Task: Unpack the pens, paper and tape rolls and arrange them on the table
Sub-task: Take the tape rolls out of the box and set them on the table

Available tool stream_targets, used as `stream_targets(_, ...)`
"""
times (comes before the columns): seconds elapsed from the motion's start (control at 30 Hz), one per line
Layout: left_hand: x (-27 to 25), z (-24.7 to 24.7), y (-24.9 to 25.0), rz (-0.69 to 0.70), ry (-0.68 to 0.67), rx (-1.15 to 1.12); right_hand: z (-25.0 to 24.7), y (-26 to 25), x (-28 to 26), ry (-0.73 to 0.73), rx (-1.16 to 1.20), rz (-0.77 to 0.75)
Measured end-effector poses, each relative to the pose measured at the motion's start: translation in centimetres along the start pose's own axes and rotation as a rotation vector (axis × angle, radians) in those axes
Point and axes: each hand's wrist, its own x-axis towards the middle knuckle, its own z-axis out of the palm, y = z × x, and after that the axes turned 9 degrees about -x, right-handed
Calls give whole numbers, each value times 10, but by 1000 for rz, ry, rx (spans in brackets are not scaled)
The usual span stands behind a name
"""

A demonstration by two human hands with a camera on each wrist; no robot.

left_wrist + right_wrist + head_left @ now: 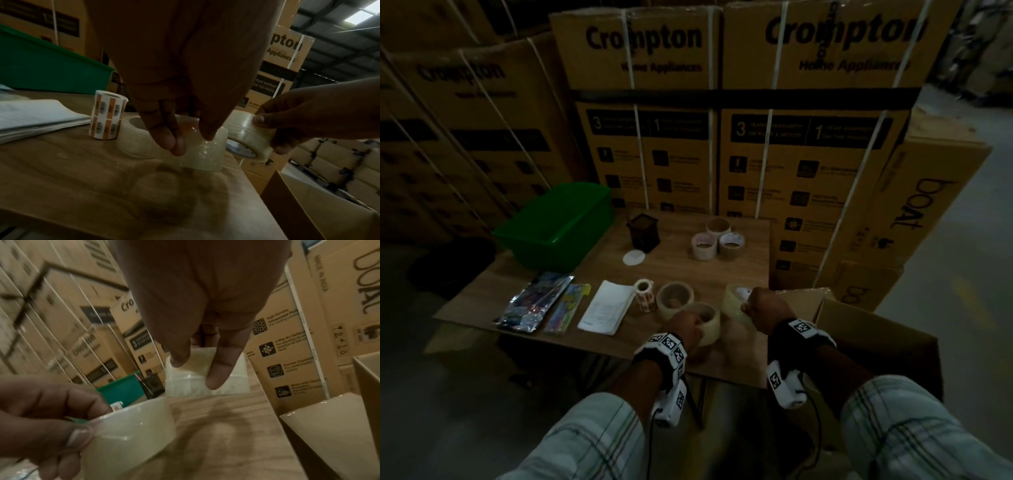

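My left hand (693, 327) (191, 142) pinches a clear tape roll (705, 322) (203, 154) by its rim, low over the wooden table (688, 267) near the front edge. To its right, my right hand (748, 306) (197, 371) grips a second clear tape roll (734, 303) (207, 378), tilted on edge. A third clear roll (675, 299) lies flat just behind the left one. In a row to the left lie a label roll (645, 294), a paper stack (606, 311) and two pen packs (534, 301).
An open cardboard box (876, 342) stands at my right. Three tape rolls (717, 240), a dark mesh pen holder (643, 233) and a white disc (634, 257) sit further back. A green bin (558, 226) fills the back left. Stacked cartons wall the table behind.
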Motion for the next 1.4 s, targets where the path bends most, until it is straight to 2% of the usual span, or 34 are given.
stream_targets(0.27,43,0,-42,84,-231,5,33,-32,41,-37,-95,172)
stream_targets(0.4,53,1,-51,165,-270,-3,48,-39,56,15,-50,241)
stream_targets(0.6,56,-5,-64,215,-312,16,58,-46,68,23,-148,223)
stream_targets(0.77,62,-9,-70,254,-328,62,72,-41,69,-89,-204,155)
stream_targets(0.87,63,-13,-71,319,-302,75,75,-37,68,-131,-225,119)
stream_targets(0.97,69,-16,-66,354,-124,50,76,-32,67,-97,-202,84)
stream_targets(1.03,76,-17,-61,285,-9,61,77,-31,69,-82,-194,44)
stream_targets(1.07,80,-17,-60,219,5,70,78,-30,70,-82,-197,17)
stream_targets(1.13,87,-15,-58,99,-28,82,81,-27,72,-89,-233,-19)
stream_targets(1.2,92,-13,-58,39,-60,110,85,-24,71,-93,-266,-33)
stream_targets(1.4,101,-6,-60,79,-57,64,93,-14,68,-83,-258,-35)
